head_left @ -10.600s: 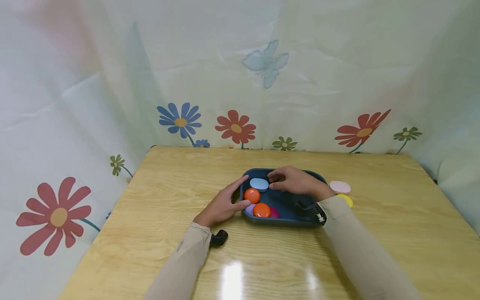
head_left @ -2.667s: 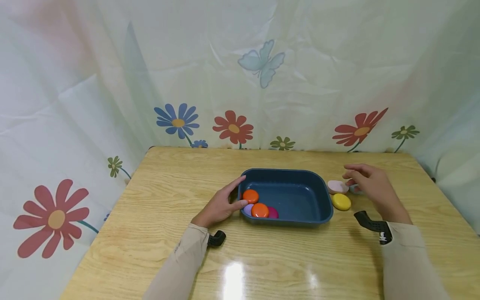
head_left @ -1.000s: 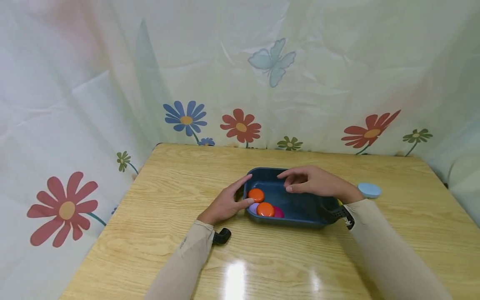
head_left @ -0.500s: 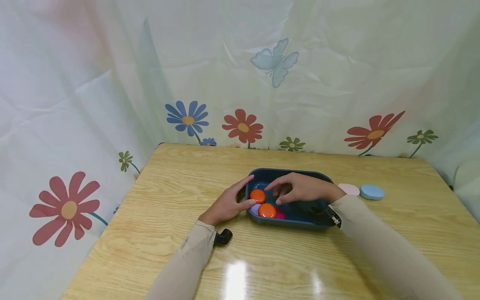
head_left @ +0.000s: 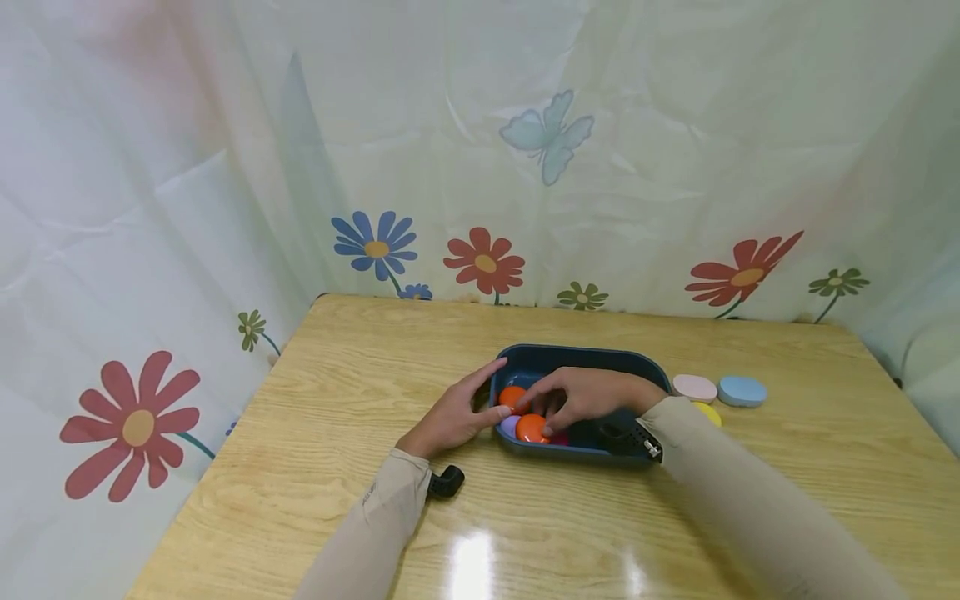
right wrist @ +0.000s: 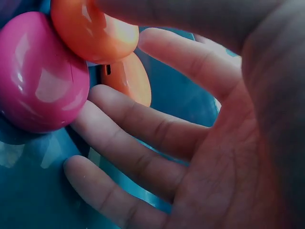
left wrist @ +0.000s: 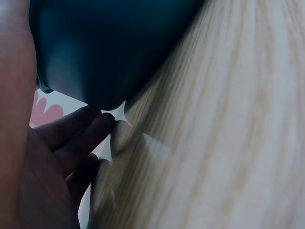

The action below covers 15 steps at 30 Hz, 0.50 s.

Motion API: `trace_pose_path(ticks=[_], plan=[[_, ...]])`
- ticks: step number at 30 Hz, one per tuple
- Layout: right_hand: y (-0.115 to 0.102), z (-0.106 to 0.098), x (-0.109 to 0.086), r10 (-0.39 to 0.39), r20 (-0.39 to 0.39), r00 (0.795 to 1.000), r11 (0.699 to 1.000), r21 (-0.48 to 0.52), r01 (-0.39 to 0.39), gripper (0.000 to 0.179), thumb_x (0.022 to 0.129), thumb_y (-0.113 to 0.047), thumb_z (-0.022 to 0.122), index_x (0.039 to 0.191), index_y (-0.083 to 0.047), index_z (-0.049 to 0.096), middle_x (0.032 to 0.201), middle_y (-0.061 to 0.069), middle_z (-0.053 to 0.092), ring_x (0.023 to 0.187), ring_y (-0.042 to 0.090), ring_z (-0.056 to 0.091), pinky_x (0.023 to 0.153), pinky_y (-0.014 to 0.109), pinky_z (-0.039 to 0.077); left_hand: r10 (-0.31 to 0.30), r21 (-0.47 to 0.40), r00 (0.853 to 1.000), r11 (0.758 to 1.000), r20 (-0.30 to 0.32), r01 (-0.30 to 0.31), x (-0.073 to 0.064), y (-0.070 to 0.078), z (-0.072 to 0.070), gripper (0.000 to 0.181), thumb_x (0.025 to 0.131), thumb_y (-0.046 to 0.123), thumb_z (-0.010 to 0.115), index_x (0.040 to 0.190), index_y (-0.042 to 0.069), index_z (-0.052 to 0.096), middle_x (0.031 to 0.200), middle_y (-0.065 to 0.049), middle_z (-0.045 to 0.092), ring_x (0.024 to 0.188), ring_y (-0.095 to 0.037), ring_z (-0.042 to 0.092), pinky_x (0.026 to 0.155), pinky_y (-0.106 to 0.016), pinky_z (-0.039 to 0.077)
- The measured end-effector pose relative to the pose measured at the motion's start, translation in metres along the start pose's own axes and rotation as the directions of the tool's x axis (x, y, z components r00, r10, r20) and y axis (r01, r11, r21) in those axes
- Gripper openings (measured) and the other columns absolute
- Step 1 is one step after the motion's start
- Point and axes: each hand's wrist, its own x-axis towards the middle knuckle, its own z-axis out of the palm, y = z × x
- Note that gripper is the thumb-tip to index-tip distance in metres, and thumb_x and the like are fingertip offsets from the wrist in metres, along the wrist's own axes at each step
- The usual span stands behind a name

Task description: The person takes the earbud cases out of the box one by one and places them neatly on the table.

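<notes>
A dark blue tub (head_left: 592, 358) stands on the wooden table. My left hand (head_left: 450, 417) holds its left end, thumb over the rim and fingers along the outer wall; in the left wrist view those fingers touch the wall. Inside the tub, my right hand (head_left: 588, 392) pinches the nearer glossy orange disc (head_left: 531, 429) between thumb and index finger. Its other fingers extend below, near a magenta disc (right wrist: 40, 76). Another orange disc (head_left: 512, 397) lies behind, showing a small dark slot in the right wrist view. A lilac disc (head_left: 510, 426) is partly covered.
Right of the tub, on the table (head_left: 825, 467), lie a pale pink oval piece (head_left: 694, 387), a light blue oval piece (head_left: 742, 391) and a yellow disc (head_left: 708, 413) partly hidden by the right sleeve. A flowered curtain (head_left: 637, 167) hangs behind the table.
The light blue piece left the tub and now lies on the table at right. My right hand came back over the tub, then down and left onto the nearer orange disc. The left hand stayed.
</notes>
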Motion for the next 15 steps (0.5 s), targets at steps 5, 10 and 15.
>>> trace_pose_path(ticks=[5,10,15], plan=[[-0.0031,0.0012,0.0018,0.046,0.012,0.999,0.999,-0.019,-0.046,0.042,0.092,-0.019,0.073,0.133,-0.022,0.066,0.11,0.0,0.067,0.096,0.022,0.063,0.084,0.033,0.055,0.008,-0.009,1.0,1.0,0.004,-0.008,-0.0004,-0.0006,0.0005,0.071,0.097,0.045,0.065,0.156,0.046,0.027,0.161,0.012,0.027,0.147,-0.016,0.026,0.118,-0.047,0.026],[-0.0063,0.0022,0.0033,0.072,0.021,0.997,0.997,-0.038,-0.071,0.04,0.091,-0.018,0.073,0.131,-0.024,0.069,0.107,-0.001,0.067,0.093,0.02,0.061,0.08,0.033,0.055,0.013,-0.009,1.0,1.0,0.003,-0.013,-0.0003,-0.0009,0.0009,0.071,0.096,0.046,0.066,0.156,0.046,0.026,0.161,0.012,0.027,0.147,-0.016,0.027,0.118,-0.047,0.026],[-0.0093,0.0025,0.0041,0.095,0.032,0.995,0.994,-0.055,-0.094,0.044,0.089,-0.016,0.074,0.132,-0.026,0.068,0.106,-0.004,0.067,0.092,0.018,0.061,0.08,0.032,0.054,0.015,-0.007,1.0,1.0,-0.005,-0.015,-0.0001,-0.0012,0.0,0.07,0.097,0.042,0.066,0.155,0.047,0.027,0.161,0.013,0.027,0.147,-0.016,0.027,0.118,-0.047,0.026]])
